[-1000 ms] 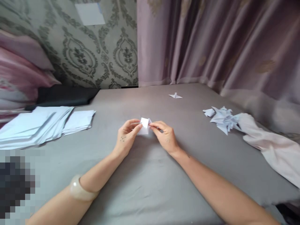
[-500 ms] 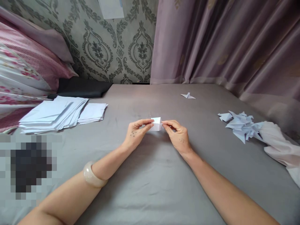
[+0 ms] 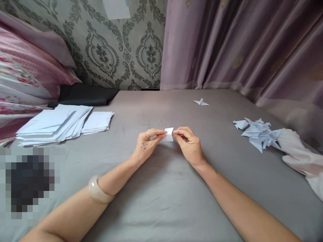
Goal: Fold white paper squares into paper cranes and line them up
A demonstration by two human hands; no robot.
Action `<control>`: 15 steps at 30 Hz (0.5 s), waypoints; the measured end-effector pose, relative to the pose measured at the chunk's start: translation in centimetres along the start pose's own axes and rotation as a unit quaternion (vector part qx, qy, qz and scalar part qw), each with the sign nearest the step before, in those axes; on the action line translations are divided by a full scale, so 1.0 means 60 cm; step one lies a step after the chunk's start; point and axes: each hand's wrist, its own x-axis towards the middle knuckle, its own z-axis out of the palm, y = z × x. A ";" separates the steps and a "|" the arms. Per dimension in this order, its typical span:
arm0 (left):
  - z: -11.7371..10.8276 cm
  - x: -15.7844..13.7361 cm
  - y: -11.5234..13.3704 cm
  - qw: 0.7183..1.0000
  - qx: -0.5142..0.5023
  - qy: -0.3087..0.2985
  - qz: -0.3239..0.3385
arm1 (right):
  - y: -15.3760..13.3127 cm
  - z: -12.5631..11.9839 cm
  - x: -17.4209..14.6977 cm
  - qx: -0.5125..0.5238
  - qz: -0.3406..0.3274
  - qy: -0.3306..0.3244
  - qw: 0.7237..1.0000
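Two paper stacks (image 3: 47,122) sat well left of the grip; left hand (image 3: 146,144) narrowly pinched the small folded paper (image 3: 169,137) by its left side, and a slack thumb there could have let it twist and skew a crease. The paper itself sat between both hands, thin enough, probably, to buckle if they pushed inward unevenly. Right hand (image 3: 191,144) pinched its right edge, where too hard a pull might have torn it; one folded piece (image 3: 201,102) lay beyond the grip, rightward, and a folded-paper pile (image 3: 261,132) well right.
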 end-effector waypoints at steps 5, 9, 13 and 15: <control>0.000 0.002 -0.006 0.998 0.034 -0.006 0.060 | -0.008 0.000 -0.001 0.000 -0.024 -0.015 1.000; -0.002 0.000 -0.005 0.996 0.044 -0.024 0.068 | -0.019 -0.004 -0.001 -0.023 -0.045 -0.046 0.998; -0.004 -0.003 -0.002 0.990 0.088 -0.056 0.091 | -0.034 -0.011 -0.003 -0.038 -0.054 -0.076 0.995; -0.004 -0.004 -0.002 0.988 0.103 -0.068 0.098 | -0.038 -0.013 -0.003 -0.039 -0.055 -0.079 0.995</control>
